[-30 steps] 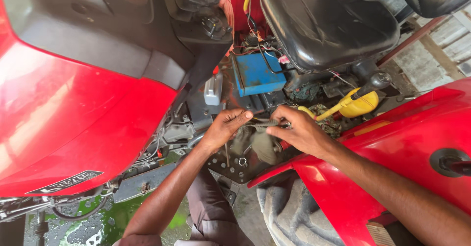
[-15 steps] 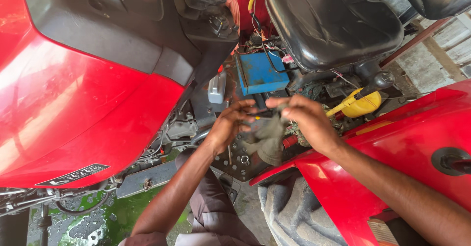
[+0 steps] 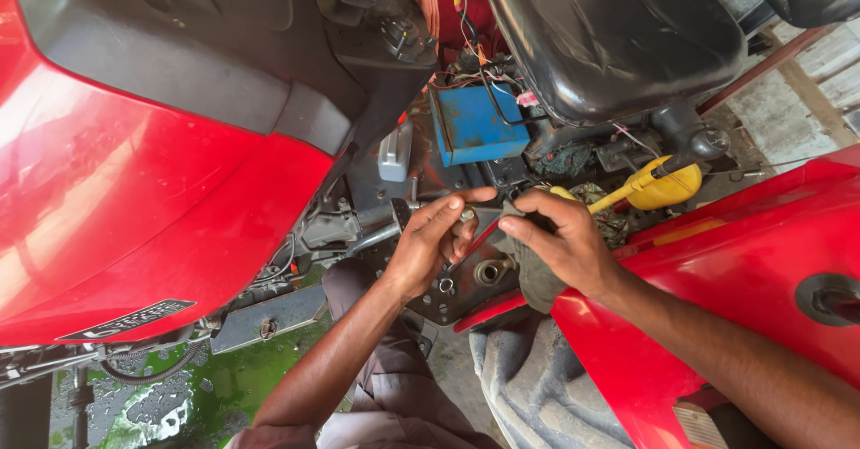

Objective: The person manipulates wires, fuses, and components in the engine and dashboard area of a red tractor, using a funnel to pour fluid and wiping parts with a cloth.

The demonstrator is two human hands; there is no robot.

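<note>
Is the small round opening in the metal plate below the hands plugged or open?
Open. The round opening in the metal plate shows a dark hollow, nothing inserted. The left hand and right hand work just above.

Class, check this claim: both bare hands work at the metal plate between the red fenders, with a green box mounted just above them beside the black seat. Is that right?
Not quite: the box is blue, not green, as the head view shows. The rest holds: the left hand and right hand work at the metal plate between the red fenders, beside the black seat.

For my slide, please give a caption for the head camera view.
Two bare hands, left and right, work between a red tractor's fenders, below a blue box.
</note>
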